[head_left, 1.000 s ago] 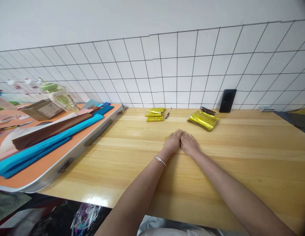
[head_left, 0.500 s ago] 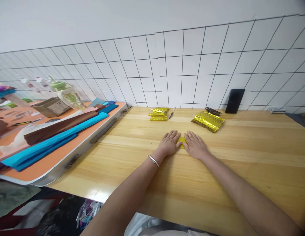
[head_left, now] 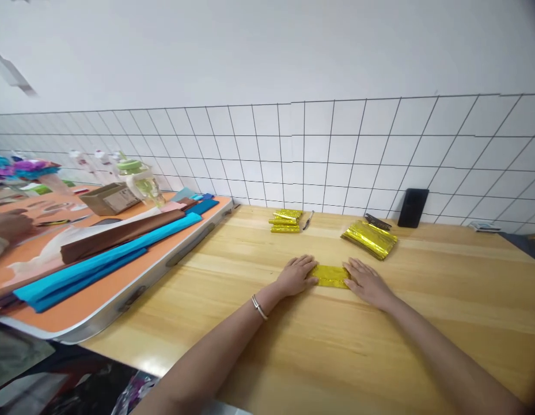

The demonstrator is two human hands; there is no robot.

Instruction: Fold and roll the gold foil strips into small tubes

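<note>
left hand (head_left: 296, 275), gold foil strip (head_left: 330, 275), right hand (head_left: 367, 280)

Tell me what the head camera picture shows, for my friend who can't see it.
The left hand and the right hand press flat on the ends of a shiny gold foil strip on a pale wooden table. Behind lie a pile of folded gold foil strips and a stack of gold foil sheets.
</note>
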